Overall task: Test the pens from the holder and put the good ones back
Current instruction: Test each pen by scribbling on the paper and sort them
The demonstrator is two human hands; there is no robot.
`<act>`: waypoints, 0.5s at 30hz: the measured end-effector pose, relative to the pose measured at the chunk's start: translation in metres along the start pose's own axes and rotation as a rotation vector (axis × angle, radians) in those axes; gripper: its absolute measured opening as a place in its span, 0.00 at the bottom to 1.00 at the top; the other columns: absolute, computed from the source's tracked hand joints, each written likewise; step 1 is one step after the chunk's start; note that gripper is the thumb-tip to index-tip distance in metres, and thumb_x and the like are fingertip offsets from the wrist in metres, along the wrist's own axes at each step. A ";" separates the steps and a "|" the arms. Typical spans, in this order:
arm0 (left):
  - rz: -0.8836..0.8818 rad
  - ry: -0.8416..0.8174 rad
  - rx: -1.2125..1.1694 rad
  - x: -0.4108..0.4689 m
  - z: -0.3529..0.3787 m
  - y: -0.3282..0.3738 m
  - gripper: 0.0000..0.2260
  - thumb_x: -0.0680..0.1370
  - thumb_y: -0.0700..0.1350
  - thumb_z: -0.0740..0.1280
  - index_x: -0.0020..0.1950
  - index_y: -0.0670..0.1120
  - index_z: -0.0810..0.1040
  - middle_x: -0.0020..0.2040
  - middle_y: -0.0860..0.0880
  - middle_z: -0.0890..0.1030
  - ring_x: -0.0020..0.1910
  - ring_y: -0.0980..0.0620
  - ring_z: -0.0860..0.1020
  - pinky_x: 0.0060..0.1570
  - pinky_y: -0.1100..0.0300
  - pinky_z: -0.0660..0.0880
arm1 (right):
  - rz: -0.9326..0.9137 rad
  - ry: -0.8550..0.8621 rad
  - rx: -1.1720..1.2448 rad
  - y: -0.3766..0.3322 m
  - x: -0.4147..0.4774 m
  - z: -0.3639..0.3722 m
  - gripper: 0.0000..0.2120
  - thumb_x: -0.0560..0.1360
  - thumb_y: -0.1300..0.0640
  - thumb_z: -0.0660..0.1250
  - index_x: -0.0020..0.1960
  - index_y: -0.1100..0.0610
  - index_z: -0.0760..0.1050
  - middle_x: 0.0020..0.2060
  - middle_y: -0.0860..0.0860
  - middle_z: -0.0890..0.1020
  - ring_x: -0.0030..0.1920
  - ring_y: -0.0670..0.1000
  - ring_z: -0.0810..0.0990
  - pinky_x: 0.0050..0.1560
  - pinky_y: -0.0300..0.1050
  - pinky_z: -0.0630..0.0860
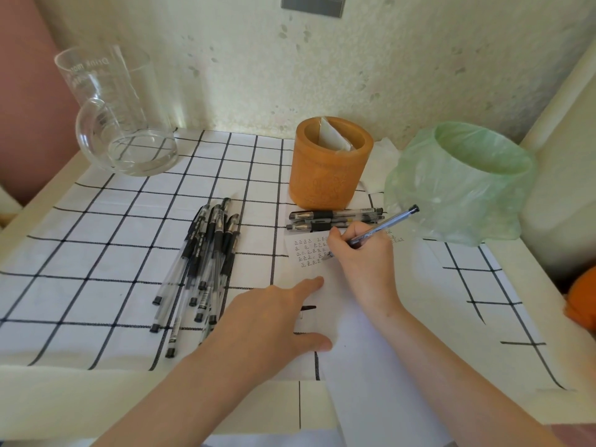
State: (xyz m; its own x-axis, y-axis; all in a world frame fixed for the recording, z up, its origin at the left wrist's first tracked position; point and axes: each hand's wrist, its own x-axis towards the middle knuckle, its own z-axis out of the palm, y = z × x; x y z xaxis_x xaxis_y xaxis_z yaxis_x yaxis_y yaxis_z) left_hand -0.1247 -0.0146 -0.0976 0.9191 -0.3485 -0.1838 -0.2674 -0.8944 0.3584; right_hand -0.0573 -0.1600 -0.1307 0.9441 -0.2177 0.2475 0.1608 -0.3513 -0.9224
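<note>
Testing is in hand: the right hand [361,259] pinches a pen [383,225] between thumb and curled fingers, with the tip down on the sheet of paper [371,317] at the end of the lowest row of small test marks [309,253]. The left hand [274,321] lies flat on the sheet's left edge, fingers straight and thumb spread wide, holding nothing and pinning the paper.

Position of stock:
- The holder [329,175] stands upright behind the sheet; only a folded white slip shows inside, no pens.
- Two pens [335,219] lie side by side just in front of its base, at the top edge of the paper.
- A loose pile of pens [203,262] lies on the checked cloth [96,253], left of the sheet and well apart from the pair.
- A bin lined with a green bag [461,188] sits right of the holder.

Recommendations for this step: keep the left palm bearing down so the sheet cannot creep under the stroke. Write a full multi-stroke mark, not a dot — skips and faint starts show only over several strokes and changes of direction. Place it on clean paper beside the last mark so that it can be read on its own. Hold even, moderate pressure; a hard press can flatter a weak pen.

Which group is tested cannot be told — keep them separate.
</note>
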 end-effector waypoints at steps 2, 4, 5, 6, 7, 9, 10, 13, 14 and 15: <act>0.001 -0.001 0.007 0.000 0.000 0.000 0.34 0.70 0.66 0.63 0.72 0.66 0.51 0.34 0.55 0.66 0.48 0.53 0.77 0.39 0.62 0.65 | -0.005 0.012 -0.010 -0.001 0.000 0.001 0.16 0.73 0.64 0.67 0.31 0.66 0.66 0.22 0.48 0.65 0.27 0.45 0.64 0.32 0.35 0.66; -0.004 -0.009 0.006 0.000 0.000 0.000 0.34 0.70 0.66 0.64 0.72 0.66 0.51 0.34 0.55 0.66 0.48 0.53 0.77 0.39 0.62 0.66 | -0.012 0.024 -0.019 -0.001 0.000 0.001 0.15 0.73 0.64 0.67 0.30 0.66 0.66 0.21 0.48 0.65 0.27 0.45 0.64 0.32 0.36 0.66; -0.006 -0.014 0.006 0.001 0.000 0.000 0.34 0.70 0.66 0.64 0.72 0.66 0.52 0.34 0.56 0.66 0.47 0.53 0.76 0.39 0.62 0.66 | -0.014 0.027 -0.024 -0.001 0.000 0.001 0.16 0.73 0.64 0.67 0.30 0.65 0.66 0.21 0.47 0.65 0.27 0.45 0.64 0.32 0.37 0.67; -0.006 -0.017 0.007 0.001 0.000 0.000 0.34 0.70 0.66 0.64 0.72 0.66 0.52 0.33 0.56 0.66 0.45 0.53 0.75 0.39 0.61 0.66 | -0.013 0.026 -0.026 -0.001 0.000 0.001 0.16 0.73 0.64 0.67 0.30 0.64 0.66 0.21 0.46 0.65 0.27 0.45 0.64 0.33 0.36 0.67; -0.004 -0.019 0.007 0.001 0.000 0.000 0.34 0.70 0.66 0.64 0.72 0.66 0.51 0.33 0.56 0.66 0.43 0.53 0.74 0.39 0.61 0.66 | -0.008 0.023 -0.022 0.000 0.000 0.001 0.16 0.73 0.64 0.67 0.29 0.62 0.66 0.20 0.45 0.65 0.26 0.45 0.64 0.33 0.36 0.67; -0.002 -0.015 0.006 0.001 0.000 0.000 0.34 0.71 0.66 0.64 0.72 0.66 0.52 0.34 0.56 0.67 0.43 0.53 0.74 0.39 0.62 0.66 | -0.003 0.017 -0.010 0.000 0.001 0.000 0.16 0.73 0.64 0.67 0.29 0.61 0.65 0.20 0.44 0.64 0.26 0.44 0.63 0.33 0.35 0.67; -0.002 -0.010 0.005 0.001 0.000 0.000 0.33 0.71 0.66 0.64 0.72 0.66 0.52 0.36 0.55 0.68 0.45 0.53 0.75 0.39 0.62 0.66 | -0.006 0.014 -0.008 0.001 0.001 0.000 0.16 0.73 0.64 0.67 0.29 0.63 0.65 0.20 0.44 0.64 0.27 0.44 0.63 0.33 0.35 0.67; -0.001 -0.008 0.004 0.001 -0.001 0.001 0.33 0.71 0.66 0.63 0.72 0.66 0.52 0.37 0.55 0.69 0.47 0.52 0.76 0.40 0.62 0.66 | -0.015 0.011 -0.011 0.000 0.000 0.000 0.16 0.73 0.65 0.67 0.29 0.64 0.65 0.22 0.47 0.65 0.27 0.44 0.63 0.33 0.34 0.67; -0.001 -0.012 0.002 0.001 -0.001 0.001 0.33 0.71 0.66 0.64 0.72 0.66 0.52 0.36 0.55 0.68 0.45 0.52 0.75 0.40 0.62 0.66 | -0.013 0.008 -0.013 0.000 0.000 0.000 0.17 0.73 0.65 0.67 0.29 0.62 0.65 0.21 0.46 0.64 0.26 0.44 0.63 0.33 0.33 0.66; -0.002 -0.016 0.001 0.000 -0.002 0.001 0.33 0.71 0.66 0.64 0.72 0.66 0.52 0.35 0.55 0.67 0.44 0.53 0.74 0.40 0.62 0.66 | -0.010 0.005 -0.016 0.000 0.001 0.000 0.17 0.72 0.66 0.67 0.28 0.61 0.64 0.21 0.45 0.64 0.26 0.43 0.63 0.32 0.32 0.66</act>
State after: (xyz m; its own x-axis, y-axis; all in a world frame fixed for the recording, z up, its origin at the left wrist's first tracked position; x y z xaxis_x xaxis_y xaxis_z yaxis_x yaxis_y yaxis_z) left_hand -0.1241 -0.0153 -0.0959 0.9149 -0.3511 -0.1990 -0.2658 -0.8953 0.3575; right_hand -0.0567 -0.1598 -0.1302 0.9409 -0.2187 0.2586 0.1658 -0.3683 -0.9148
